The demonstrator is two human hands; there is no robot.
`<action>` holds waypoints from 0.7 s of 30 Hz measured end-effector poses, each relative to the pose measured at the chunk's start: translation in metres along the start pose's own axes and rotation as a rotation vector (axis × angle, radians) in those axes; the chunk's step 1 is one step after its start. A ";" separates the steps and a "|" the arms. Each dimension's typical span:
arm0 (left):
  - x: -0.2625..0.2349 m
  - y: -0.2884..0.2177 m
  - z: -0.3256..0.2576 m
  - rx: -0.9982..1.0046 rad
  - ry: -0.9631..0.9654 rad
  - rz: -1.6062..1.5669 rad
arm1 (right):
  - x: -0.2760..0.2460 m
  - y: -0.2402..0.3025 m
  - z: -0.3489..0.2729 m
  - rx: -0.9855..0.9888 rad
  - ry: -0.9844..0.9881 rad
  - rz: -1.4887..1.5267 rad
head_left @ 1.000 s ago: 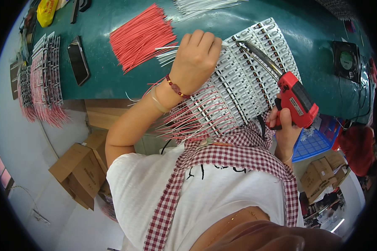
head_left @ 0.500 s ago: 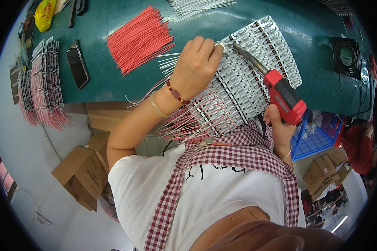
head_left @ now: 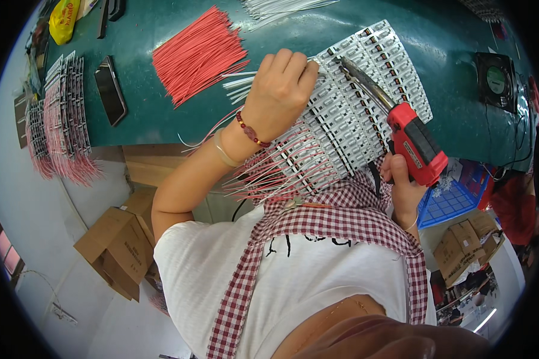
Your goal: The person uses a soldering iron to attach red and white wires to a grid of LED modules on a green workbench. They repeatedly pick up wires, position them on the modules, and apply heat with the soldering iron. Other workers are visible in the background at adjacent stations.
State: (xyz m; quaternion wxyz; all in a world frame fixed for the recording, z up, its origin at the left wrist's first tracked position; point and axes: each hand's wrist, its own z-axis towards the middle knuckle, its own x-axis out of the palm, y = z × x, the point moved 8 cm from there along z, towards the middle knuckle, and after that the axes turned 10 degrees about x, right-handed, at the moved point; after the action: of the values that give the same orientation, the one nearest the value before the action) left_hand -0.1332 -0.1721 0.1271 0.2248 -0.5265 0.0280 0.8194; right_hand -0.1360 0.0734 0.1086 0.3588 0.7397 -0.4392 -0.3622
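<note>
My left hand (head_left: 279,90) is closed on a thin white wire, pressing it onto a panel of white strip boards (head_left: 365,102) lying on the green table (head_left: 293,36). My right hand (head_left: 404,188) grips the red handle of a soldering iron (head_left: 416,143). Its metal tip (head_left: 348,66) points at the board close to my left fingertips. Red and white wires (head_left: 269,173) hang off the panel's near edge.
A bundle of red wires (head_left: 200,54) and some white wires (head_left: 281,7) lie beyond the panel. A black phone (head_left: 111,90) and stacked wired boards (head_left: 63,119) sit at left. A small fan (head_left: 496,75) stands at right. Cardboard boxes (head_left: 117,248) and a blue crate (head_left: 449,200) are below.
The soldering iron has swung left and up, its tip now near my left fingertips. My left hand stays on the panel, shifted slightly.
</note>
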 end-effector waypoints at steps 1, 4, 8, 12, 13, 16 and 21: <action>-0.002 -0.001 0.000 0.002 -0.012 0.007 | 0.001 0.003 -0.001 -0.031 0.005 0.013; -0.008 -0.007 -0.001 0.008 -0.035 -0.001 | 0.007 0.010 -0.001 -0.077 0.026 0.035; 0.000 -0.013 -0.001 0.007 -0.028 -0.067 | 0.003 -0.001 -0.002 -0.040 0.021 -0.010; 0.003 -0.012 0.000 -0.005 0.002 -0.090 | 0.003 -0.002 -0.002 -0.027 0.007 -0.053; 0.003 -0.012 0.000 -0.005 0.002 -0.086 | 0.002 -0.003 -0.002 -0.034 0.009 -0.060; 0.004 -0.013 0.000 -0.012 0.008 -0.073 | -0.002 -0.009 -0.001 -0.093 0.007 -0.129; 0.003 -0.013 0.001 -0.012 0.012 -0.083 | -0.005 -0.009 -0.005 -0.160 -0.021 -0.180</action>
State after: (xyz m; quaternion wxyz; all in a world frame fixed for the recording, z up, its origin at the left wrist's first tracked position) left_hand -0.1296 -0.1591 0.1270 0.2553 -0.5335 0.0026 0.8063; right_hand -0.1302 0.0826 0.1042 0.3783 0.7413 -0.3443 -0.4346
